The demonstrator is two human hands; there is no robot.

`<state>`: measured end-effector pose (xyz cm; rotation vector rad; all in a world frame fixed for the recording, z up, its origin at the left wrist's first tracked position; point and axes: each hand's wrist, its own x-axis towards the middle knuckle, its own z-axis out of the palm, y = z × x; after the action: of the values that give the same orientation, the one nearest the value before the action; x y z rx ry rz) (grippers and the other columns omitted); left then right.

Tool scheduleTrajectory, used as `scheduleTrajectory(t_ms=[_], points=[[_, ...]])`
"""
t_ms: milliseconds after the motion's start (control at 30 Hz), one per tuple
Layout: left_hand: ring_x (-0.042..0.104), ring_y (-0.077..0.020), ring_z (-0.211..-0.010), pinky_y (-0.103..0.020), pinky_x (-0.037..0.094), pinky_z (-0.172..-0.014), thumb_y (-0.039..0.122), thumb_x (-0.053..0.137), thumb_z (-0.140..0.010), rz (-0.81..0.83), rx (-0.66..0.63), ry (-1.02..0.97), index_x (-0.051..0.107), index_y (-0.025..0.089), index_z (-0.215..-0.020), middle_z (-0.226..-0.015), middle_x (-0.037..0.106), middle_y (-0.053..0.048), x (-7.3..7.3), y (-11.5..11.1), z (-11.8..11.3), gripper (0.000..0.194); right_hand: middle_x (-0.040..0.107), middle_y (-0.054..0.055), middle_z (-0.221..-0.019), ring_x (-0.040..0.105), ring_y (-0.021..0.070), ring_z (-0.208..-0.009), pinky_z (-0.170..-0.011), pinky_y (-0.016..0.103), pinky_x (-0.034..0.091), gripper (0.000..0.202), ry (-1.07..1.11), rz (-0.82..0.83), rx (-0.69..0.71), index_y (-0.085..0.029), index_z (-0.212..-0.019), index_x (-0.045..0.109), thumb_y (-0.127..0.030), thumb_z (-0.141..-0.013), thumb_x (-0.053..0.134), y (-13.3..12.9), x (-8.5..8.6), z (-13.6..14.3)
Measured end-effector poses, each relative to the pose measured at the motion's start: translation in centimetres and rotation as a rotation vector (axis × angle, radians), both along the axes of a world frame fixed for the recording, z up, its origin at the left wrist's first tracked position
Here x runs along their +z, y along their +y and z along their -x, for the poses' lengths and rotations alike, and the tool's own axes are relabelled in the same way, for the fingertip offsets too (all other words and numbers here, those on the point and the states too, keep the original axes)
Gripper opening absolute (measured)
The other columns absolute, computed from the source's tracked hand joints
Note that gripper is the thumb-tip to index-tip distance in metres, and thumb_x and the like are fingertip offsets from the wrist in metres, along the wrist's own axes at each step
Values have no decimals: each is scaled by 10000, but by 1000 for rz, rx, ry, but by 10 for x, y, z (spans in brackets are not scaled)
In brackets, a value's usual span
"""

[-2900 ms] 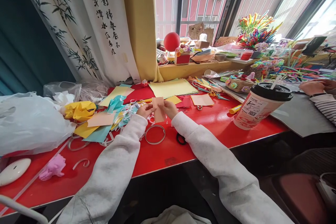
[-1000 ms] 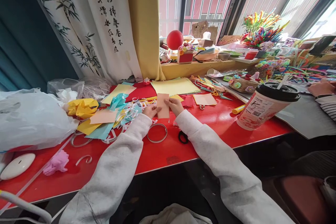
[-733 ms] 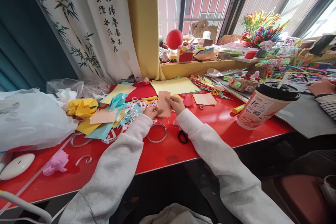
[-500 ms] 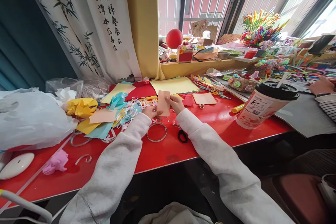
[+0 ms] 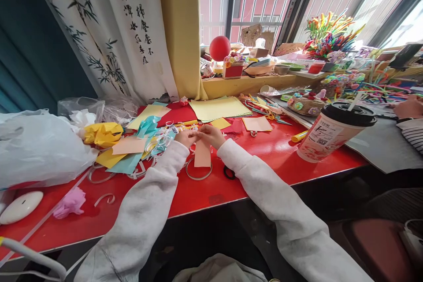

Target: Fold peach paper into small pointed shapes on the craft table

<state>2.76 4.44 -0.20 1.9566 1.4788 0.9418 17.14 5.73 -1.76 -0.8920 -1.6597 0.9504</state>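
Observation:
A small peach paper piece [image 5: 202,154] hangs from the fingers of both hands, above a round metal ring [image 5: 199,178] on the table. My left hand [image 5: 187,138] is closed, pinching the paper at its upper left edge. From the right, my right hand [image 5: 212,135] pinches the top of the same piece, its fingertips meeting those of the left. Black scissors handles [image 5: 228,172] lie below my right wrist, partly covered by the sleeve. White and blue paper shreds [image 5: 161,143] are heaped beside my left hand.
A lidded drink cup [image 5: 325,134] stands at right on the red table [image 5: 264,172]. White plastic bags [image 5: 42,150] fill the left side. Yellow sheets [image 5: 220,109] lie behind my hands, with a peach paper stack [image 5: 257,124] nearby. Another person's hand [image 5: 409,107] rests at far right.
The peach paper went from upright between my hands to hanging down beneath my fingers, over the ring. My two hands have come together at its top edge.

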Motion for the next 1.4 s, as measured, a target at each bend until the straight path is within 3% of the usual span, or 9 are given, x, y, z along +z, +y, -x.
scheduleTrajectory(t_ms=[233,467,633,700,800,867,1100,1300,1400], points=[[415,-108,-516,-235,302,-501,489,533,-606,1,26,64,516,171,-551,-536,508,10,1,-7,-12,323,561,3,-641,477,105,-603,-576,234,368,195,-296,-75,-259,-157,-667,524,-350,-692,514,8,1,-11],[335,-76,-457,-216,276,-473,462,506,-661,-62,-96,-15,511,166,-536,-458,422,41,12,-23,-22,321,538,7,-659,453,120,-625,-606,257,344,242,-197,-21,-548,-177,-661,504,-412,-705,467,17,13,-32],[451,-98,-503,-226,361,-544,470,476,-704,-27,-287,12,601,180,-597,-582,600,0,15,-37,-24,334,519,6,-659,447,127,-652,-640,261,348,192,-16,66,-716,-184,-681,471,-375,-697,471,26,14,-55],[522,-128,-633,-243,399,-652,447,443,-742,-141,-243,19,625,187,-670,-695,629,-22,13,-36,-24,326,525,20,-692,460,133,-681,-646,263,360,214,37,92,-737,-177,-686,461,-390,-689,477,28,16,-65],[490,-175,-965,-302,325,-903,393,390,-792,-457,-82,73,619,205,-915,-1025,579,-54,6,-29,-23,321,539,22,-699,494,127,-667,-612,256,393,272,105,136,-613,-165,-695,483,-429,-648,525,25,19,-62],[445,-196,-1054,-333,276,-962,408,427,-772,-506,-71,154,563,209,-1054,-1187,481,-65,-1,-22,-23,372,549,13,-687,516,115,-629,-578,249,416,300,144,166,-480,-158,-743,507,-439,-641,537,18,22,-50],[457,-221,-1080,-320,342,-937,355,494,-733,-266,29,161,511,128,-1119,-1165,502,-120,-13,-11,-18,448,596,4,-640,605,129,-580,-592,287,494,441,275,429,52,-168,-1037,450,-163,-631,624,-8,35,-29],[429,-222,-1114,-344,297,-975,476,485,-710,-216,37,-22,495,158,-1129,-1196,480,-104,-7,-14,-18,526,544,-51,-542,506,65,-440,-484,210,429,450,223,339,14,-161,-1049,456,-126,-624,598,-5,31,-29],[503,-205,-1037,-312,377,-902,484,511,-685,-46,-36,-284,430,164,-1186,-1150,524,-99,-5,-12,-16,601,533,-59,-559,488,61,-480,-470,186,384,533,192,225,155,-178,-1133,425,-223,-632,601,-7,31,-26]])
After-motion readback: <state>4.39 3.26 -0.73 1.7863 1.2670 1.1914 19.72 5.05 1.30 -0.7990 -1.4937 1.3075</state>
